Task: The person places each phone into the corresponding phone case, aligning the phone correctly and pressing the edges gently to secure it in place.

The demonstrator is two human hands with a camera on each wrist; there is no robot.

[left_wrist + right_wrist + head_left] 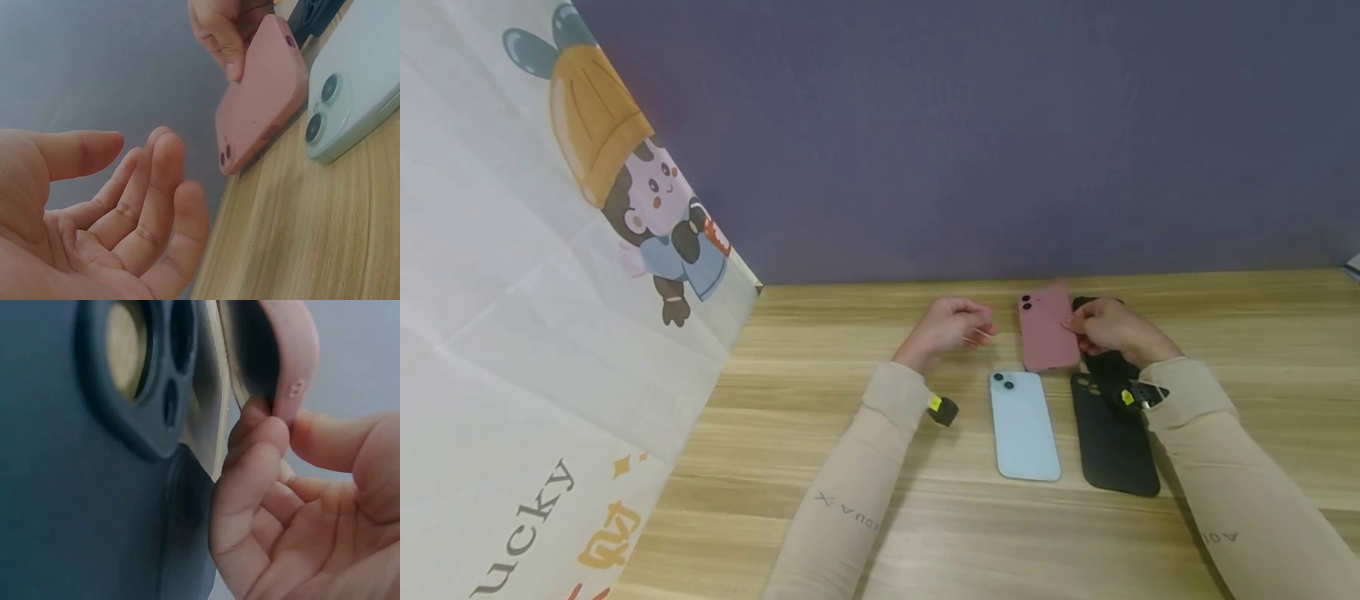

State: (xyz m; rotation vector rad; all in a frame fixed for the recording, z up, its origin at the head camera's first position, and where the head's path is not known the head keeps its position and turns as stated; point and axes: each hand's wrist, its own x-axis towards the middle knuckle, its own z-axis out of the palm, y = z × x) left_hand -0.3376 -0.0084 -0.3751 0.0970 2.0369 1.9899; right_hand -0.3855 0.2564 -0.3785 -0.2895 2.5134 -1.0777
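Observation:
My right hand (1112, 327) pinches the right edge of a pink-cased phone (1047, 333), whose back with two camera lenses faces up. In the right wrist view the thumb lies on the pink outer side, with fingertips at the dark inner face. My left hand (951, 329) is just left of that phone, its fingers loosely curled and holding nothing; the left wrist view shows the palm (81, 250) turned up. Nearer to me lies a pale blue phone (1025, 429), camera side up. Beside it, under the right wrist, is a black phone case (1116, 454) with camera cutouts.
Another black item (1110, 364) lies behind the black case, partly hidden by the right hand. The wooden table (790, 400) meets a dark blue panel (970, 142) at the back. A white printed sheet (497, 275) borders the left side.

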